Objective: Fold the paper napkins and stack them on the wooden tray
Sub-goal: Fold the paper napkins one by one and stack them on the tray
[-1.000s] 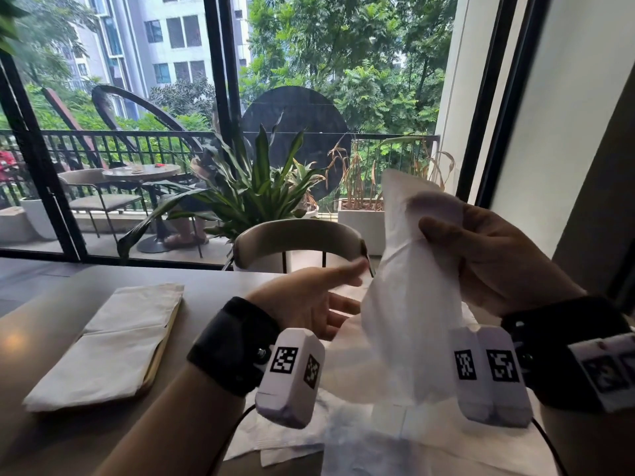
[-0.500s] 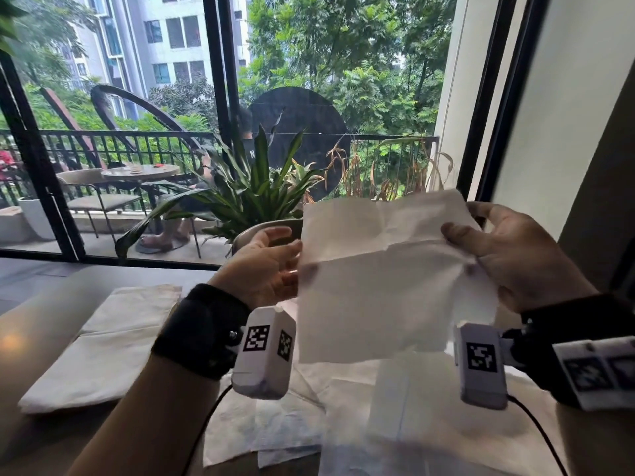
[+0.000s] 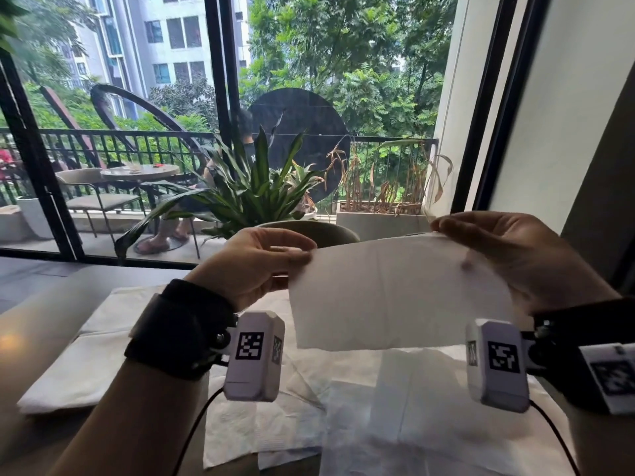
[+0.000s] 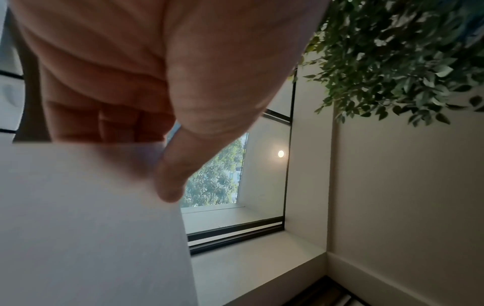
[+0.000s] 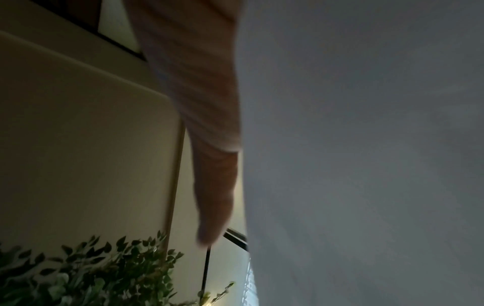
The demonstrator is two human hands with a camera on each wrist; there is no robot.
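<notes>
Above a table (image 3: 51, 314) strewn with loose napkins (image 3: 395, 424), a white napkin (image 3: 391, 297) hangs stretched in the air, its top corners pinched by the left hand (image 3: 254, 266) and the right hand (image 3: 515, 255).

Big floor-to-ceiling windows (image 3: 154, 132) with black frames run across the far side, lots of daylight coming in. Outside there's a balcony with a dark metal railing (image 3: 103, 142), a small round table (image 3: 141, 171) and a chair (image 3: 99, 197) beside it, plus tall green trees (image 3: 343, 63) and a pale apartment block (image 3: 165, 46) behind. A leafy potted plant (image 3: 251, 197) sits just inside the glass, and a planter of dry brown stalks (image 3: 381, 201) stands to its right. The wall (image 3: 567, 115) on the right is plain off-white. The desk (image 3: 41, 324) is a smooth beige with a warm spot of light reflected at its left edge
</notes>
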